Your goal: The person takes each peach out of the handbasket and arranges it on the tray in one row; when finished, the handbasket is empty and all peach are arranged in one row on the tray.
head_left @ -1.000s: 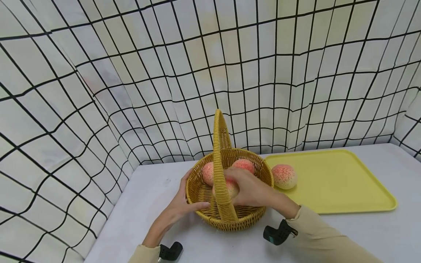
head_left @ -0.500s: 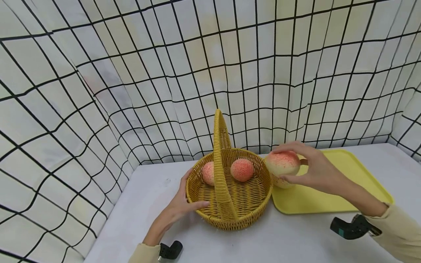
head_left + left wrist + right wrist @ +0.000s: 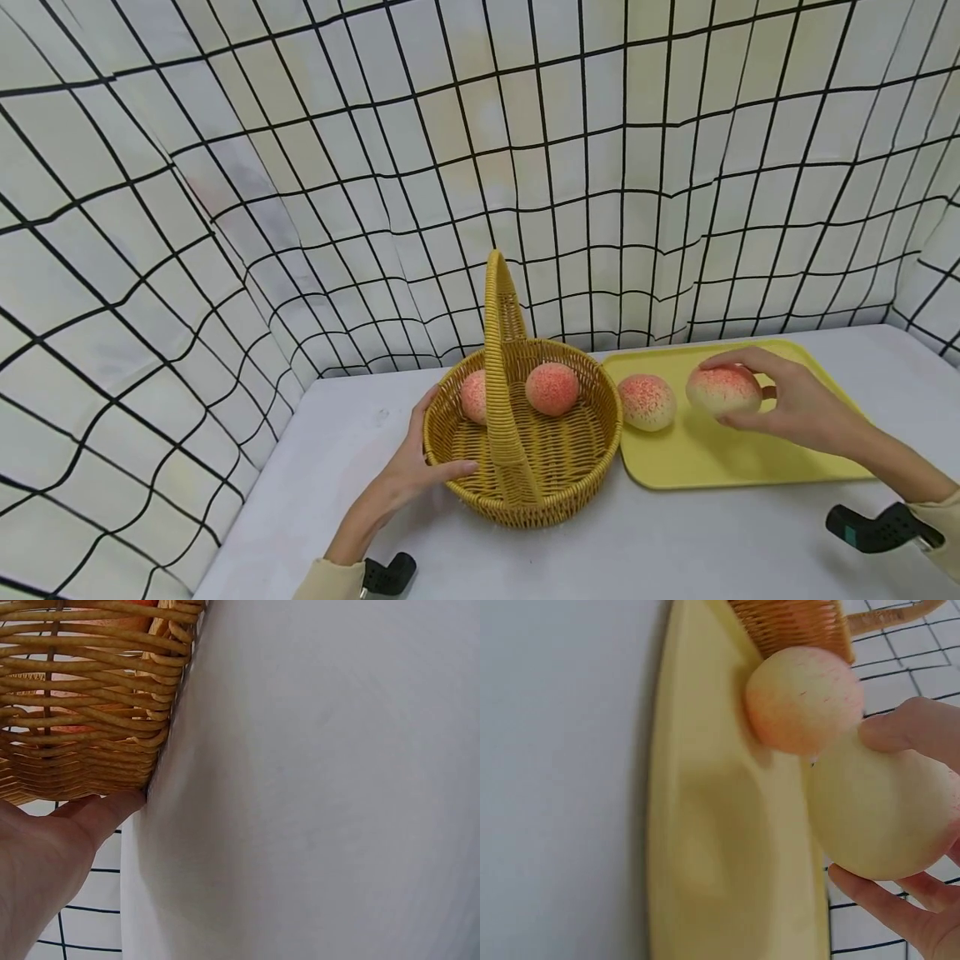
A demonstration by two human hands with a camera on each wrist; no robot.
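A yellow wicker basket (image 3: 570, 457) with a tall handle stands on the table. My left hand (image 3: 411, 462) holds its left side, thumb over the rim and fingers outside. Inside lie two pink-speckled peaches: one peach (image 3: 552, 388) in plain sight, the other peach (image 3: 473, 395) partly behind the handle. To the right, my right hand (image 3: 798, 406) grips a peach (image 3: 723, 391) between thumb and fingers, above the yellow tray (image 3: 750, 467). In the right wrist view a gap shows between that held peach (image 3: 881, 814) and the tray. Another peach (image 3: 647, 402) rests at the tray's left end, beside the basket.
A white cloth covers the table (image 3: 315, 467). Behind and to the left rises a white backdrop with black grid netting (image 3: 420, 208). The basket's handle arches high above its rim. The tray's left edge lies close against the basket.
My right hand has lifted a peach out of the basket and carried it right, past the peach on the tray, to over the tray's middle. My left hand has stayed on the basket.
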